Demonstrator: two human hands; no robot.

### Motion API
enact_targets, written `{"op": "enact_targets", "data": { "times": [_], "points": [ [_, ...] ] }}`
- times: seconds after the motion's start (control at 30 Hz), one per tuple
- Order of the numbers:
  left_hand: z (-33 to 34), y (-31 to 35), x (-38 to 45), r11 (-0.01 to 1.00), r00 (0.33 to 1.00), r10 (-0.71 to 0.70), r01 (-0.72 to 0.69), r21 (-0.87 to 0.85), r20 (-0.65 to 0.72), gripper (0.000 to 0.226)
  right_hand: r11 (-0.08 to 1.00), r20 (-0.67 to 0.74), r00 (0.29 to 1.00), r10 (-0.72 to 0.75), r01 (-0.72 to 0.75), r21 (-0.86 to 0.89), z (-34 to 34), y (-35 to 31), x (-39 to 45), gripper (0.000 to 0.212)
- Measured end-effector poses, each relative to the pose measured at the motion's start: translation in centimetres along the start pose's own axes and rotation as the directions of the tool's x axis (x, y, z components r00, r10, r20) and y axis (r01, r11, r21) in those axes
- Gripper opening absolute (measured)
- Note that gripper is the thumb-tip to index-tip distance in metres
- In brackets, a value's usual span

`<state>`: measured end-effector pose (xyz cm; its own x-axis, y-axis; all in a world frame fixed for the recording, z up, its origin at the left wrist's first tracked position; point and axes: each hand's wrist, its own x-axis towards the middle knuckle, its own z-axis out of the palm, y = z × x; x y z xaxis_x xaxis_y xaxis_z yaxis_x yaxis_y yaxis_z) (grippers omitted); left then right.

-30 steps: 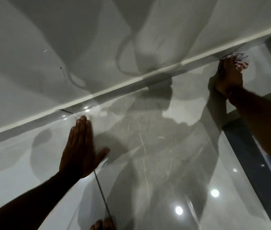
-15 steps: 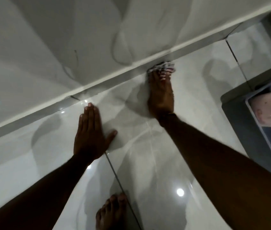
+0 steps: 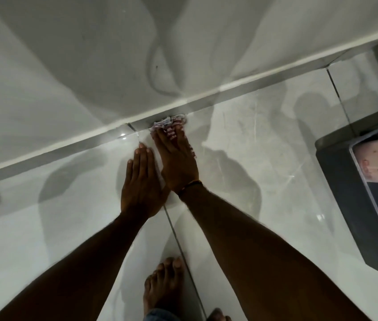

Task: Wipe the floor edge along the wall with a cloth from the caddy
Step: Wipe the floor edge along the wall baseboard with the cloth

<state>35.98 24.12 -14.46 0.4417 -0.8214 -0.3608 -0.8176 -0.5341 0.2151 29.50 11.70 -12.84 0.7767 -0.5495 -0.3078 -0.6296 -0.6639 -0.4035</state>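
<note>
Fingers of our right hand (image 3: 178, 165) lie straight, pressing the striped cloth (image 3: 169, 123) down against the wall (image 3: 67, 66) base, not curled round it. It sits at one o'clock from our left hand (image 3: 140, 184), spread palm-down on the floor (image 3: 264, 140), holding nothing.

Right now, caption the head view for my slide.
Right hand presses a striped cloth along the floor edge while the left hand rests flat on the tile.

I count one cloth (image 3: 171, 125) under my right fingers (image 3: 163, 141); two hands, left hand (image 3: 140, 184) and right hand (image 3: 178, 167); one caddy (image 3: 345, 181) right of my fingers; two feet (image 3: 162, 283) behind them.
</note>
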Motion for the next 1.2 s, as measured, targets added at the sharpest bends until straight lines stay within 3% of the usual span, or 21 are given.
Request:
{"op": "enact_targets", "data": {
  "times": [0.13,0.27,0.43,0.53,0.67,0.73,0.83,0.93,1.2],
  "points": [
    [-0.3,-0.5,-0.2,1.0,0.999,0.031,-0.031,0.0,0.014,0.105,0.995,0.027,0.996,-0.082,0.084,-0.045,0.2,0.1,0.2,0.071],
    [-0.1,-0.8,0.0,0.999,1.0,0.031,-0.031,0.008,0.003,0.104,1.0,-0.023,1.0,-0.006,0.005,-0.012,0.7,0.0,0.5,0.065],
    [0.5,-0.9,-0.1,0.999,0.999,0.047,-0.047,0.026,-0.023,0.103,0.986,0.007,0.986,-0.166,0.166,-0.008,1.4,-0.5,0.6,0.056],
    [0.5,-1.2,0.1,0.999,0.998,0.032,-0.031,0.012,-0.052,0.109,0.998,-0.146,0.988,-0.057,0.062,0.026,-0.1,2.0,0.9,0.07],
    [0.3,-1.5,0.7,0.999,0.998,0.035,-0.034,0.014,-0.044,0.113,0.974,-0.324,0.927,0.19,-0.136,0.182,-3.3,9.0,0.7,0.073],
    [0.5,-1.7,1.0,0.999,0.998,0.038,-0.036,0.04,-0.056,0.115,0.967,-0.309,0.921,0.236,-0.192,0.168,-5.5,13.6,1.2,0.073],
    [1.0,-2.0,1.4,0.997,0.996,0.047,-0.043,0.058,-0.079,0.117,0.955,-0.305,0.912,0.274,-0.295,-0.025,-8.7,19.5,2.2,0.075],
    [1.1,-2.0,1.7,0.997,0.996,0.049,-0.043,0.072,-0.079,0.119,0.921,-0.362,0.854,0.374,-0.389,0.032,-11.8,25.0,3.0,0.069],
    [1.5,-1.9,2.6,0.997,0.991,0.045,-0.036,0.071,-0.125,0.12,0.805,-0.303,0.748,0.591,-0.567,0.171,-17.5,34.0,4.7,0.064]
  ]
}}
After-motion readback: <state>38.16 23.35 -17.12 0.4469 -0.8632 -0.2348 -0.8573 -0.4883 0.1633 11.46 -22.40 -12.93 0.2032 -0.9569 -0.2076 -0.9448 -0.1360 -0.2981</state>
